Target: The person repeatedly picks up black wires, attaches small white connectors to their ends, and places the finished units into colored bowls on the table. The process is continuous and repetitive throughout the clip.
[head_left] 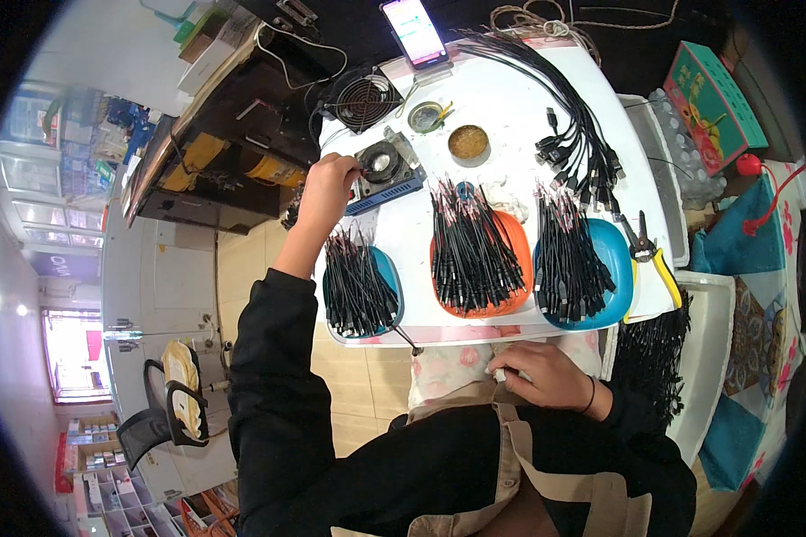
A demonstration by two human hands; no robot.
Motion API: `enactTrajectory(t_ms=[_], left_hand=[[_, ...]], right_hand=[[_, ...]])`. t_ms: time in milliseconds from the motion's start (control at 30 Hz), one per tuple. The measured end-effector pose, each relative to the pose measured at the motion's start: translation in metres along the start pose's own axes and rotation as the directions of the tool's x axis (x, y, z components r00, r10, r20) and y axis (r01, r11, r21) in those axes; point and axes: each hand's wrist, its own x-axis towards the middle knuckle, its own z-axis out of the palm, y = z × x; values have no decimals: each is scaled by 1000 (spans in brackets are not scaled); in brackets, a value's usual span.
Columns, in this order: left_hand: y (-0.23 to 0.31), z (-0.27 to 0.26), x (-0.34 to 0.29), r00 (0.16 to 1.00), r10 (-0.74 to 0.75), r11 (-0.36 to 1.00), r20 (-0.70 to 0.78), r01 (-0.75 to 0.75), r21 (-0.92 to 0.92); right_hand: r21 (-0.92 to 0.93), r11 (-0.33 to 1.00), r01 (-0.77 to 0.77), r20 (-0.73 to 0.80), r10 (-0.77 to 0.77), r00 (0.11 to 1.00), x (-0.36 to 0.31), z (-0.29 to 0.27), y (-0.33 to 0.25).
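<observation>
My left hand (330,183) reaches to the edge of a blue solder pot (387,170) with a round silvery well. Its fingers are pinched together; whatever they hold is too small to make out. My right hand (543,374) rests low by my lap, fingers curled, with a bit of white at the fingertips that I cannot identify. Bundles of short black cables with bare wire ends lie in a teal tray (387,268) at the left, an orange tray (516,234) in the middle and a blue tray (614,259) at the right.
Behind the pot stand a black fan (365,100), an open tin (425,116), a tin of amber paste (469,143) and a lit phone (415,34). Longer black cables (564,98) lie far right. Yellow-handled wire strippers (643,251) sit at the table's right edge, above a white box (712,358).
</observation>
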Motion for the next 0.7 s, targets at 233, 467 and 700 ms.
enactTrajectory(t_ms=[233,467,700], left_hand=[[-1,11,20,996,63,995,67,-68,71],[-3,15,26,987,75,981,140,-99,169],[4,15,31,974,69,954,216,-128,272]], right_hand=[[-14,997,-72,42,73,996,1,-2,0],[-7,998,-66,46,66,997,3,-9,2],[-6,999,-52,27,52,998,3,-11,5]])
